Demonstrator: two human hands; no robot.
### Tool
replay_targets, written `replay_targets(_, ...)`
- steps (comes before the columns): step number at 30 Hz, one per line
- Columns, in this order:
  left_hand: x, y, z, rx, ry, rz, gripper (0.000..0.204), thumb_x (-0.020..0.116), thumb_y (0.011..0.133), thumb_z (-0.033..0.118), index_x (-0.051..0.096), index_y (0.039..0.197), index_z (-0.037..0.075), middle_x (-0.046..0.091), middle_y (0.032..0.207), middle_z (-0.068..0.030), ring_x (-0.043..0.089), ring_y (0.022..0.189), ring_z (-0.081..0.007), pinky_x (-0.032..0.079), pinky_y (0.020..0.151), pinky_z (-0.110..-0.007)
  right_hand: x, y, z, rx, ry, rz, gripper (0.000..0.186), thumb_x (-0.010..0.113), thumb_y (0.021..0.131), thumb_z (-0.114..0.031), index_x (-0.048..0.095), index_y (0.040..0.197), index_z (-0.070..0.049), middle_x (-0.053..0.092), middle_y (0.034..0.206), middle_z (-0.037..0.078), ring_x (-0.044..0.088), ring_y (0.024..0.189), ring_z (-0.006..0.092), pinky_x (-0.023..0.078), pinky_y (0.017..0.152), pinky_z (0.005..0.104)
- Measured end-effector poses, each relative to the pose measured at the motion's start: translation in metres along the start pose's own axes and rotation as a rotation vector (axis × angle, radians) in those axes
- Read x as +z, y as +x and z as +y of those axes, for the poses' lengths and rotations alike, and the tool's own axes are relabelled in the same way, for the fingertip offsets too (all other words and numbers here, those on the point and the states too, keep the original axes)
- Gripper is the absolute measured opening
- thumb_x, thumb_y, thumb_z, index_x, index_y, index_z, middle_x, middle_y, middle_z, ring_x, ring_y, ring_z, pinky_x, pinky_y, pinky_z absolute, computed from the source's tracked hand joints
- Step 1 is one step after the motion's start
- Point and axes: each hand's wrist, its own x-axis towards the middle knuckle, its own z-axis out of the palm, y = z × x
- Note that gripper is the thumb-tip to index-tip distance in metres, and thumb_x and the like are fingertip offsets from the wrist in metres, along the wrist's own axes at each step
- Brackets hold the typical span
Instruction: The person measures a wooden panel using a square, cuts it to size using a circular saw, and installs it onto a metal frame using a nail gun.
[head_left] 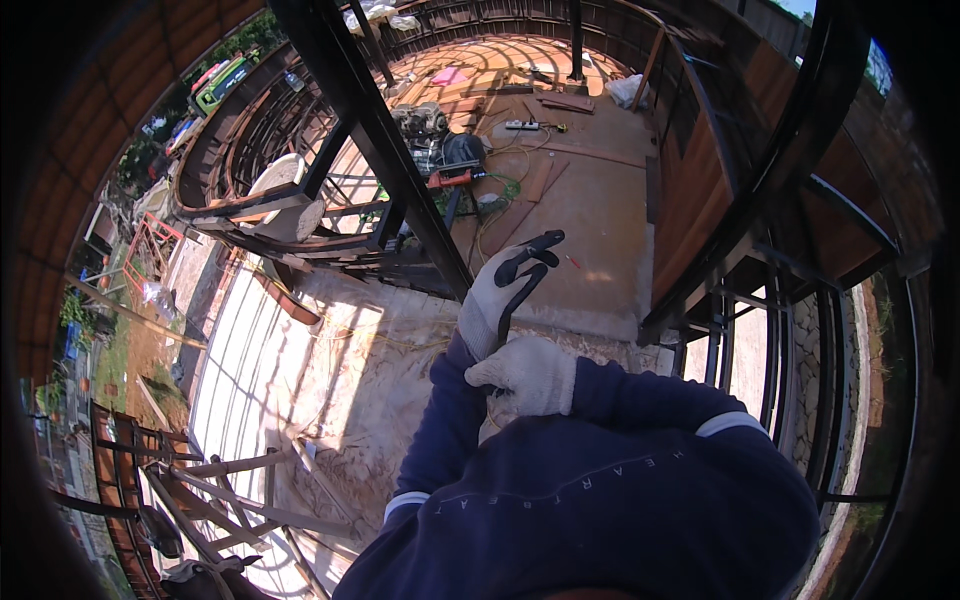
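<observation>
My left hand [503, 285] is raised in a grey glove with a black palm; its fingers are apart, some bent, with nothing in them. Just below it my right hand [525, 375], in a pale knit glove, is closed on the dark blue left sleeve [448, 400] at the wrist. Both forearms come up from the lower part of the head view.
A black steel post [375, 140] rises left of my hands. Beyond lie a board floor [595, 240], a dark machine [445, 150], cords and a power strip [520, 125]. Dark wooden panels [690, 180] stand at right; a wooden trestle [230, 470] is at lower left.
</observation>
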Motion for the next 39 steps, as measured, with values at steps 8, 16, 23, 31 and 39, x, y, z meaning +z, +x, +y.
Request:
replay_targets(8,-0.008,0.005,0.04,0.071,0.027,0.083,0.04,0.068,0.089,0.014,0.063,0.127,0.002,0.066,0.119,-0.0174,0.062,0.114,-0.0289,0.046,0.101,-0.038,-0.015,0.005,-0.007,0.038,0.075,-0.101,0.035,0.073,0.076,-0.01,0.069,0.11,-0.007,0.071,0.096,0.013,0.069,0.089,0.0308,0.054,0.077,0.0379)
replay_targets(16,-0.017,0.003,0.078,-0.201,-0.023,0.107,0.053,0.068,0.088,0.007,0.053,0.139,0.0,0.065,0.124,-0.0098,0.061,0.116,-0.0204,0.046,0.099,-0.031,-0.024,0.006,-0.021,0.053,0.211,-0.086,0.033,0.071,0.078,-0.011,0.069,0.111,-0.012,0.071,0.098,0.01,0.069,0.09,0.0256,0.054,0.08,0.0342)
replay_targets(23,-0.028,0.019,0.122,0.1,-0.321,-0.052,0.061,0.064,0.094,0.019,0.043,0.147,-0.001,0.047,0.149,-0.0143,0.044,0.138,-0.0224,0.03,0.116,-0.035,-0.027,0.015,-0.036,-0.069,0.236,-0.059,0.032,0.068,0.079,-0.011,0.069,0.111,-0.014,0.071,0.094,0.009,0.07,0.089,0.0262,0.054,0.078,0.0357)
replay_targets(31,-0.043,0.031,0.09,0.274,-0.539,0.02,0.072,0.067,0.085,0.008,0.038,0.151,0.002,0.043,0.153,-0.0137,0.034,0.146,-0.0249,0.021,0.122,-0.037,-0.047,0.033,-0.047,-0.029,0.123,-0.252,0.036,0.075,0.076,-0.008,0.07,0.112,-0.008,0.074,0.099,0.009,0.072,0.091,0.0232,0.056,0.08,0.0327)
replay_targets(39,-0.067,0.009,0.101,0.353,-0.424,0.311,0.066,0.053,0.101,0.035,0.035,0.151,-0.003,0.044,0.151,-0.0151,0.039,0.142,-0.0258,0.023,0.12,-0.04,-0.043,0.052,-0.043,-0.111,0.275,-0.454,0.035,0.078,0.078,-0.011,0.071,0.112,-0.008,0.074,0.103,0.009,0.072,0.091,0.022,0.057,0.081,0.0323)
